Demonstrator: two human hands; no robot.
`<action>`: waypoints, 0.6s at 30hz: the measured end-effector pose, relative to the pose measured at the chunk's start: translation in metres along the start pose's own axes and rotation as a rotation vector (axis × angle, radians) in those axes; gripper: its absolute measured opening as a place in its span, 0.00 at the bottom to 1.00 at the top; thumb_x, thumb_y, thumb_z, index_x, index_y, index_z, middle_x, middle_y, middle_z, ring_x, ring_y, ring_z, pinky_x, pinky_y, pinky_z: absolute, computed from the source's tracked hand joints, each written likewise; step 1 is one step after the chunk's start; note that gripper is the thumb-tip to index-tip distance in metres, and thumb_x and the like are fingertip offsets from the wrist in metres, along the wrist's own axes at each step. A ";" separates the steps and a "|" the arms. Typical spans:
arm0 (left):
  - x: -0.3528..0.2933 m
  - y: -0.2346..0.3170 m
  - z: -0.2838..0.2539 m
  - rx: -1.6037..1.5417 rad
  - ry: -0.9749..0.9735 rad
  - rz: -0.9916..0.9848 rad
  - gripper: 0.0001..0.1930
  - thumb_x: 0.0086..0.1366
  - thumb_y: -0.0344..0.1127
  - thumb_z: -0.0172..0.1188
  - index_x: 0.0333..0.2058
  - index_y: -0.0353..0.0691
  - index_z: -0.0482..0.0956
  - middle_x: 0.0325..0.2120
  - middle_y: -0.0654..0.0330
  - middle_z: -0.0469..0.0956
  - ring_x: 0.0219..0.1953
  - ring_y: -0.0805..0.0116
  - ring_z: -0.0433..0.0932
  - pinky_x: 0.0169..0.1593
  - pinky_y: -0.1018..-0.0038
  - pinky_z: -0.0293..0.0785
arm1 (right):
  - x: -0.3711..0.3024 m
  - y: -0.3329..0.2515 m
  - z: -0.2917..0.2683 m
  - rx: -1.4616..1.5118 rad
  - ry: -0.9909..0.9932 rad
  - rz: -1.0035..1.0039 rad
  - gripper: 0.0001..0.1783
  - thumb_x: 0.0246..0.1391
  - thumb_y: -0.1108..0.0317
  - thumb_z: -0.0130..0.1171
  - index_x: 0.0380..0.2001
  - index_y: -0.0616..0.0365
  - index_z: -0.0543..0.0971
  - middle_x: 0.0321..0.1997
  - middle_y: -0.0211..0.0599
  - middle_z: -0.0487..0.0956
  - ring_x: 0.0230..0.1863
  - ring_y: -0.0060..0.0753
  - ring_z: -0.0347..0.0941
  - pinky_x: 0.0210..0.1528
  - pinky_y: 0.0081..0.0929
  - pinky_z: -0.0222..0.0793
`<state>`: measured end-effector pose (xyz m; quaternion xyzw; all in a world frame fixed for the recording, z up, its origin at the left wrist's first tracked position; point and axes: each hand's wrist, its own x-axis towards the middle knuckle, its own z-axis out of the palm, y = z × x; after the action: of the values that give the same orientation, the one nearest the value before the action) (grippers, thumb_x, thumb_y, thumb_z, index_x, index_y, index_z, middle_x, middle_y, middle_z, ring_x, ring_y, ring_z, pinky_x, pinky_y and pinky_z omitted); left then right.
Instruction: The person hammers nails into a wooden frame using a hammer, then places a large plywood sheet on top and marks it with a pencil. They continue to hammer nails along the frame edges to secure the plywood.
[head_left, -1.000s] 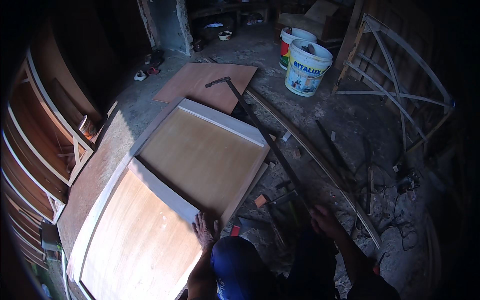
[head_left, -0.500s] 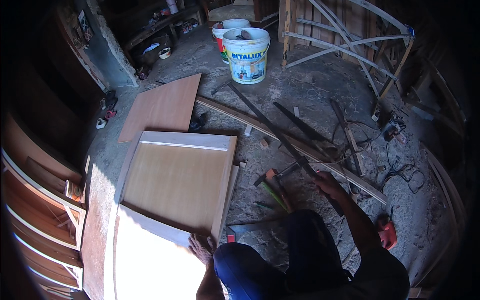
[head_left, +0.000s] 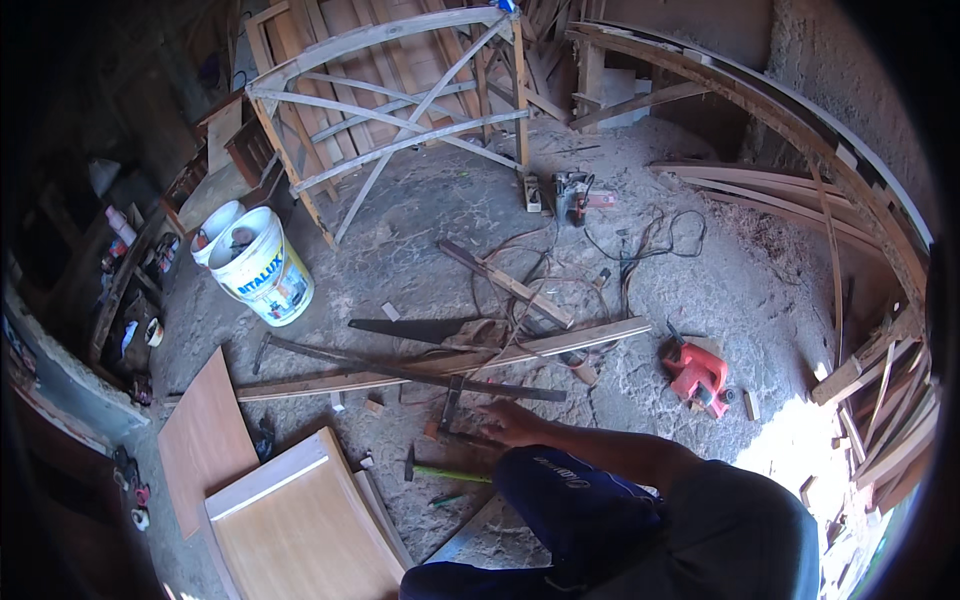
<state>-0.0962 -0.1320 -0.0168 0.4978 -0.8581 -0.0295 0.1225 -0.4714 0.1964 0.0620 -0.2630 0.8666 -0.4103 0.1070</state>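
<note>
Dark metal cuts across my workspace, where a long clamp stretches over a concrete floor, its line crossing a long wood strip. My right hand is just beside the clamp's near end, fingers pointing left toward its sliding arm; whether they stand spread, press together or pinch part of it, I cannot tell. My left hand is out of view, so I cannot tell how its fingers stand.

Below the clamp, near my blue-trousered knee, lies a hammer with a bright green handle. Pale wood fills the lower left: a framed panel, partly cut off by the lower edge, with a reddish board just beyond it. A dark saw lies beyond the strip, flat on the floor.

To my right, a red power tool sits near a patch of sunlight, with wood offcuts piled at the far right. Two white buckets stand together at left, one partly hiding the other. Behind, a stand with crossed slats rises before leaning boards.
</note>
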 end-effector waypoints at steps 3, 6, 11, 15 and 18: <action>0.013 0.023 -0.005 -0.003 -0.060 0.091 0.40 0.69 0.64 0.51 0.69 0.40 0.61 0.70 0.48 0.61 0.72 0.49 0.57 0.71 0.51 0.52 | -0.075 -0.093 -0.033 -0.429 -0.266 -0.228 0.31 0.61 0.46 0.59 0.62 0.50 0.73 0.68 0.44 0.67 0.62 0.50 0.68 0.64 0.53 0.64; 0.008 0.052 0.002 -0.028 -0.192 0.181 0.40 0.69 0.63 0.51 0.69 0.39 0.62 0.69 0.47 0.62 0.71 0.49 0.59 0.71 0.51 0.54 | -0.102 -0.093 -0.047 -0.576 -0.169 -0.100 0.26 0.59 0.48 0.59 0.58 0.45 0.76 0.65 0.37 0.68 0.63 0.47 0.67 0.59 0.52 0.66; 0.013 0.048 0.014 -0.016 -0.407 0.219 0.39 0.70 0.62 0.52 0.68 0.37 0.62 0.68 0.46 0.63 0.70 0.47 0.61 0.69 0.52 0.58 | -0.119 -0.103 -0.095 -0.607 -0.040 -0.170 0.20 0.57 0.50 0.61 0.50 0.42 0.77 0.58 0.33 0.71 0.63 0.44 0.67 0.54 0.47 0.66; 0.033 0.018 -0.002 0.051 -0.706 0.164 0.39 0.70 0.61 0.52 0.67 0.36 0.63 0.68 0.45 0.64 0.69 0.46 0.63 0.68 0.53 0.60 | -0.160 -0.125 -0.144 -0.531 -0.062 -0.087 0.19 0.56 0.51 0.62 0.49 0.43 0.78 0.56 0.31 0.73 0.62 0.43 0.67 0.53 0.47 0.67; 0.062 0.013 -0.036 0.020 -0.985 0.044 0.38 0.70 0.61 0.53 0.67 0.36 0.64 0.67 0.44 0.64 0.68 0.45 0.64 0.67 0.54 0.62 | -0.188 -0.148 -0.155 -0.407 -0.137 0.032 0.18 0.56 0.51 0.62 0.47 0.44 0.80 0.56 0.31 0.74 0.62 0.41 0.68 0.53 0.49 0.69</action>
<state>-0.1280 -0.1765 0.0314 0.4078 -0.8245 -0.2503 -0.3022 -0.3215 0.3228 0.2692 -0.2927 0.9263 -0.2065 0.1167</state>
